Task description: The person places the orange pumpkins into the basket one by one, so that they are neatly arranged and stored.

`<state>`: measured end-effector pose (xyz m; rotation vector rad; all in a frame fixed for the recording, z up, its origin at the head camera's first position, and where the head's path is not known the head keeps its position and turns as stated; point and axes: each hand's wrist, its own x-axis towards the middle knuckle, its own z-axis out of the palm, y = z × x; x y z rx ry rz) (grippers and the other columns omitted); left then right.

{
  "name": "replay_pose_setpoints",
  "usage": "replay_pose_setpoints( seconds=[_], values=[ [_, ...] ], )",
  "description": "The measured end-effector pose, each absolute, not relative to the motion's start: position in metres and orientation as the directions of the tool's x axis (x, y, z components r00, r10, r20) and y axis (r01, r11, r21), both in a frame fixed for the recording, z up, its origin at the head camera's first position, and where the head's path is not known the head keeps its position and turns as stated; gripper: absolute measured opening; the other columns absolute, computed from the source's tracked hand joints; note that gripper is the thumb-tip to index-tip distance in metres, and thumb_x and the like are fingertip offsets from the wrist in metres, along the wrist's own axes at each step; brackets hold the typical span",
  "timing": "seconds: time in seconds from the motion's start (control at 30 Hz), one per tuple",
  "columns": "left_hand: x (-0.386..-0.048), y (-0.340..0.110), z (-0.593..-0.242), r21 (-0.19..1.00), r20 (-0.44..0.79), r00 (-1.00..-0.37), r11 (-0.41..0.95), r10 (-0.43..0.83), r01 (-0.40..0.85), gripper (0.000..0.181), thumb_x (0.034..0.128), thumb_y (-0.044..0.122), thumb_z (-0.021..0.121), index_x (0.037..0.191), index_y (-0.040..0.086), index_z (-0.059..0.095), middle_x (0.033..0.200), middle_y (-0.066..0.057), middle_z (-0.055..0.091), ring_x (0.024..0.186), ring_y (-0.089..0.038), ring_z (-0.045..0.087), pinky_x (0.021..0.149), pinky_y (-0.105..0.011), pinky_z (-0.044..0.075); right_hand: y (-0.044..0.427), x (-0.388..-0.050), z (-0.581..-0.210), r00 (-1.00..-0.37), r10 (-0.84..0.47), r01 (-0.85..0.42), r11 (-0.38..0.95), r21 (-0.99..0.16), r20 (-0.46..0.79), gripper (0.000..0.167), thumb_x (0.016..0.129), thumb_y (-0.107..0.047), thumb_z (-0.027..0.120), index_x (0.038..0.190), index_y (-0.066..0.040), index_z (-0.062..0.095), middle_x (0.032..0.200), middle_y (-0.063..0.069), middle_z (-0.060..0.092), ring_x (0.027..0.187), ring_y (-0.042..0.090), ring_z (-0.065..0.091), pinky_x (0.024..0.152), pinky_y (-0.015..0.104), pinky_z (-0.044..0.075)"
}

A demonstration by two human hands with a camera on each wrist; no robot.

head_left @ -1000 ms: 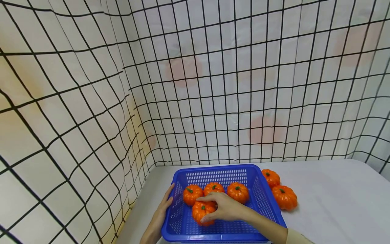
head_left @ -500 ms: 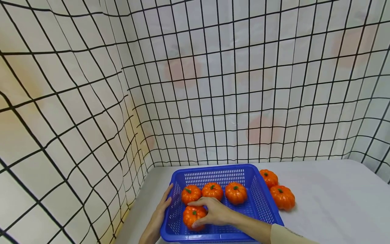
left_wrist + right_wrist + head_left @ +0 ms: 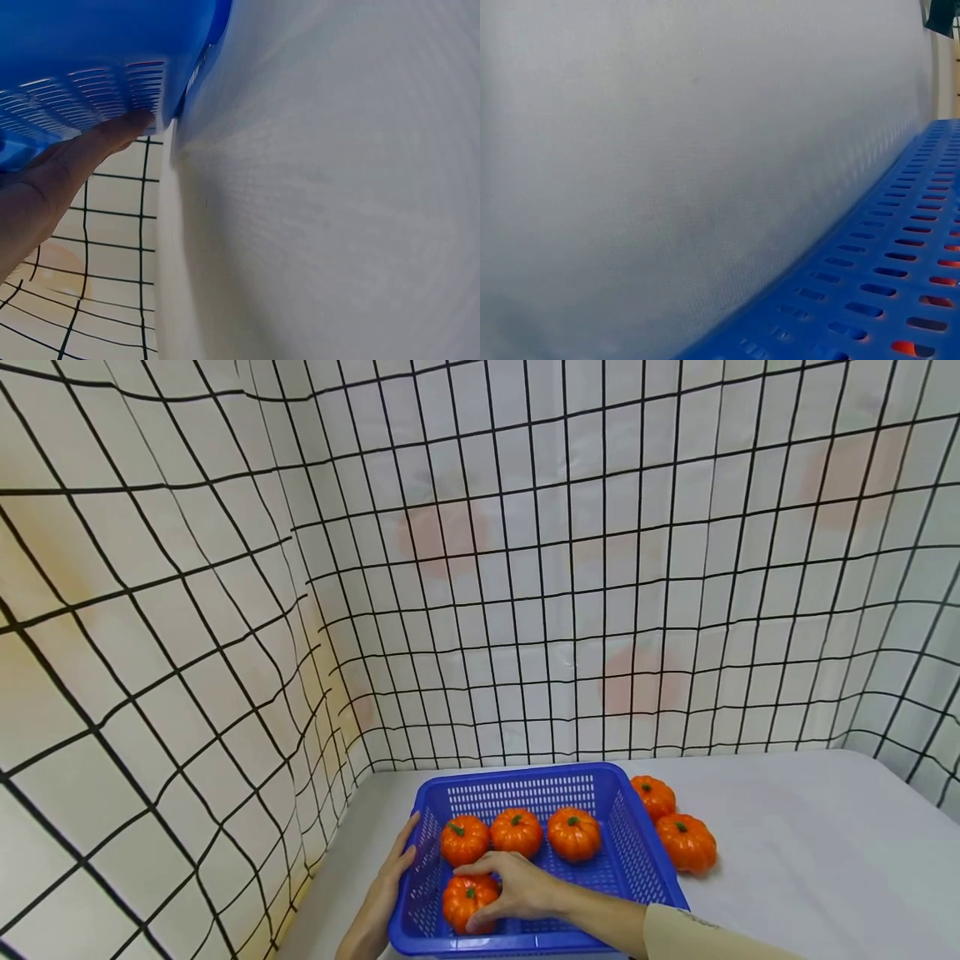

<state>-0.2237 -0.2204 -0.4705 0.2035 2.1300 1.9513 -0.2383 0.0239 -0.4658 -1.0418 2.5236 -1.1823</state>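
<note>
Head view: the right hand clamps a pumpkin between thumb and fingers, near-left inside the basket; three more pumpkins sit behind. Two outside pumpkins lie right of the basket — packing looks past halfway. Left wrist: straight fingers of the left hand touch the basket. Right wrist: basket slots — no fingers visible.

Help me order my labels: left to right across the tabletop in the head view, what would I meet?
Left hand, blue basket's left wall, back-row left pumpkin, back-row middle pumpkin, back-row right pumpkin, farther pumpkin outside, nearer pumpkin outside.
</note>
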Motion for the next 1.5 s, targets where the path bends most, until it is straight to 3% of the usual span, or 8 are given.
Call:
replay_pose_setpoints(
  seconds=[0.4, 0.67, 0.83, 1.0, 1.2, 1.5],
  values=[
    [-0.224, -0.221, -0.47, 0.993, -0.104, -0.95, 0.091, 0.294, -0.08, 0.062, 0.1118, 0.049, 0.028, 0.167, 0.036, 0.002, 0.173, -0.021, -0.012, 0.155, -0.059, -0.002, 0.12, -0.075, 0.015, 0.025, -0.238, -0.47, -0.748, -0.658, -0.487, 0.453, -0.747, 0.089, 0.056, 0.089, -0.033, 0.082, 0.142, -0.02, 0.065, 0.137, 0.008, 0.067, 0.123, 0.015, 0.063, 0.097, 0.029, 0.055],
    [-0.223, -0.225, -0.47, 0.994, -0.089, -0.95, 0.08, 0.3, -0.068, 0.062, 0.1117, 0.049, 0.028, 0.167, 0.037, 0.001, 0.173, -0.021, -0.013, 0.155, -0.059, -0.002, 0.12, -0.075, 0.016, 0.021, -0.238, -0.466, -0.75, -0.658, -0.466, 0.451, -0.762, 0.07, 0.06, 0.089, -0.032, 0.082, 0.144, -0.021, 0.063, 0.137, 0.009, 0.065, 0.123, 0.016, 0.063, 0.097, 0.029, 0.055],
    [-0.222, -0.226, -0.47, 0.994, -0.088, -0.953, 0.086, 0.289, -0.066, 0.063, 0.1113, 0.05, 0.028, 0.167, 0.037, 0.003, 0.173, -0.021, -0.012, 0.155, -0.059, 0.001, 0.121, -0.075, 0.017, 0.022, -0.237, -0.458, -0.766, -0.64, -0.475, 0.499, -0.725, 0.062, 0.065, 0.09, -0.042, 0.078, 0.148, -0.02, 0.059, 0.144, 0.009, 0.061, 0.129, 0.022, 0.06, 0.106, 0.043, 0.052],
    [-0.222, -0.222, -0.469, 0.994, -0.084, -0.957, 0.088, 0.277, -0.062, 0.062, 0.1112, 0.049, 0.03, 0.167, 0.037, 0.006, 0.174, -0.019, -0.011, 0.156, -0.056, -0.004, 0.121, -0.075, 0.006, 0.033, -0.235, -0.44, -0.778, -0.624, -0.474, 0.512, -0.716, 0.069, 0.073, 0.093, -0.048, 0.074, 0.154, -0.017, 0.05, 0.15, 0.013, 0.058, 0.137, 0.034, 0.056, 0.109, 0.058, 0.049],
    [-0.224, -0.219, -0.469, 0.993, -0.101, -0.956, 0.085, 0.274, -0.081, 0.063, 0.1111, 0.049, 0.031, 0.167, 0.036, 0.005, 0.173, -0.02, -0.013, 0.156, -0.057, -0.004, 0.122, -0.074, 0.007, 0.06, -0.224, -0.419, -0.812, -0.583, -0.379, 0.487, -0.787, 0.03, 0.078, 0.095, -0.052, 0.07, 0.16, -0.018, 0.041, 0.16, 0.016, 0.047, 0.145, 0.041, 0.047, 0.111, 0.067, 0.043],
    [-0.223, -0.221, -0.471, 0.994, -0.091, -0.96, 0.082, 0.263, -0.072, 0.062, 0.111, 0.049, 0.03, 0.167, 0.037, 0.006, 0.174, -0.018, -0.012, 0.156, -0.056, -0.006, 0.122, -0.074, 0.002, 0.104, -0.206, -0.403, -0.844, -0.537, -0.36, 0.555, -0.75, 0.008, 0.083, 0.094, -0.056, 0.069, 0.161, -0.02, 0.038, 0.164, 0.017, 0.041, 0.15, 0.049, 0.037, 0.111, 0.077, 0.033]
  ],
)
